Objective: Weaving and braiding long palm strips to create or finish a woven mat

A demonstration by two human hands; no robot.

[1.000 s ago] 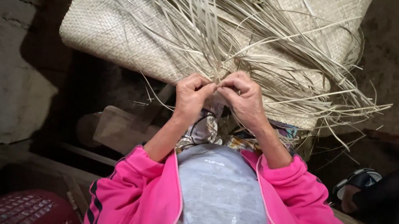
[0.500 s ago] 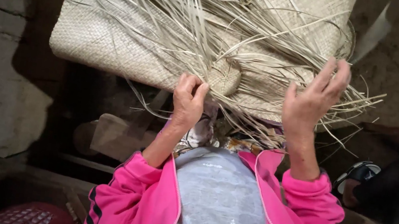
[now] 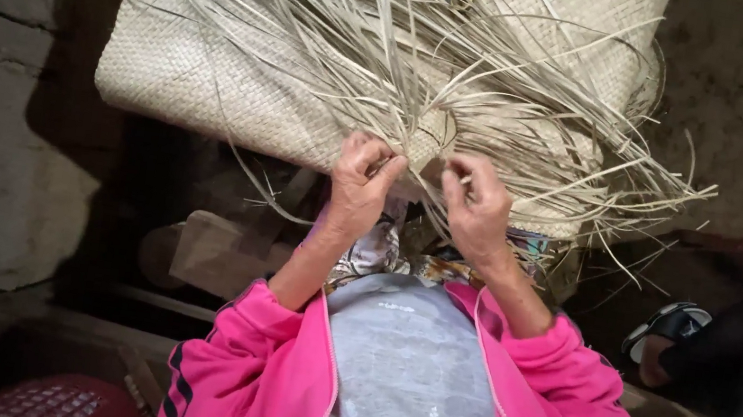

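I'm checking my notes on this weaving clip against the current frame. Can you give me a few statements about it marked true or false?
1. Both hands pinch pale straw strips at the near edge of the woven mat. True: left hand, right hand.
2. The person wears a blue jacket. False: the jacket is pink.
3. Loose strips fan out over the mat. True.
4. The right hand is raised, fingers spread. False: it is down, curled on the strips.
5. A sandalled foot shows at right. True.

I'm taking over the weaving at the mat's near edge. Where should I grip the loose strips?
Probably pinch the loose strips near their woven roots at the mat edge, coming from the near side as the left hand and right hand do; their free ends splay away, too floppy to control.
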